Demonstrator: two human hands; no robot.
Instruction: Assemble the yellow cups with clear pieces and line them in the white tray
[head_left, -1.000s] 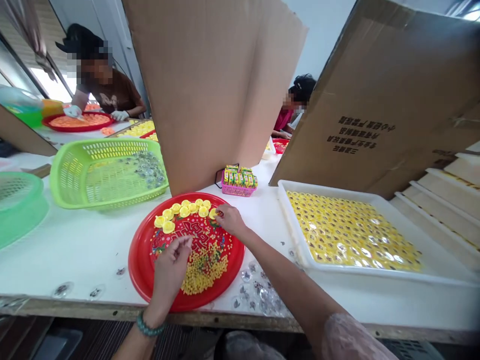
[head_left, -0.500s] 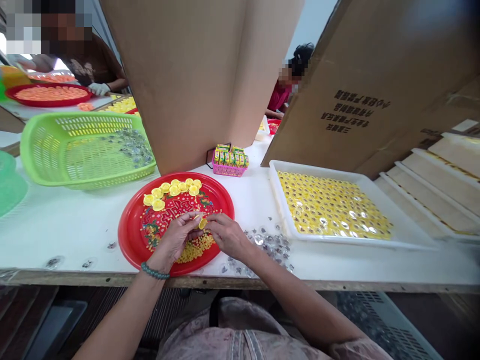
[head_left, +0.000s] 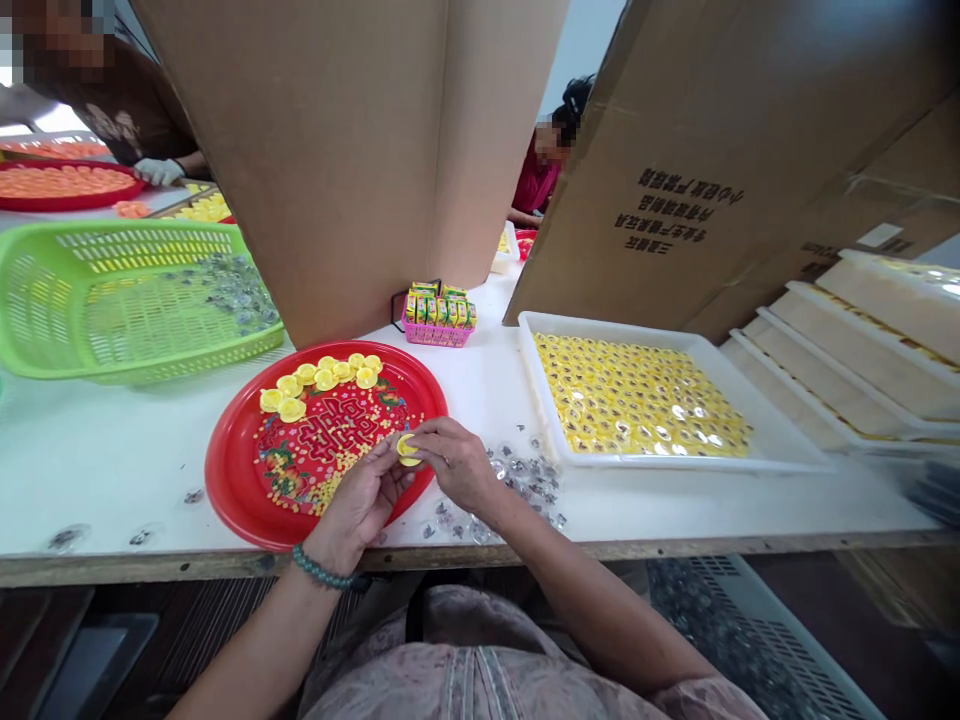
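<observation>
Over the right front of a red round tray [head_left: 225, 490], my left hand [head_left: 364, 500] and my right hand [head_left: 459, 462] meet at a small yellow round cup-shaped piece [head_left: 408, 449]. The left thumb and fingers pinch its left side, the left palm turned partly up. Right fingertips close on its right edge. Similar yellow pieces [head_left: 292, 409] form a curved row at the tray's far left. Tiny yellow bits [head_left: 324, 492] lie scattered in the tray, partly hidden behind my left hand. Clear round pieces with dark centres [head_left: 529, 480] are spread beside my right forearm.
A white tray [head_left: 780, 445] of yellow pieces stands right, near stacked trays [head_left: 832, 345]. The green basket [head_left: 127, 355] at left holds clear pieces. Cardboard panels [head_left: 337, 150] rise behind a pink basket of small boxes [head_left: 439, 334]. Two people work beyond; one gloved hand [head_left: 159, 171] shows.
The camera view has shifted, so the table things sit further left. The yellow piece has turned and shows more of its hollow side. My left palm has rolled upward; both hands keep hold.
</observation>
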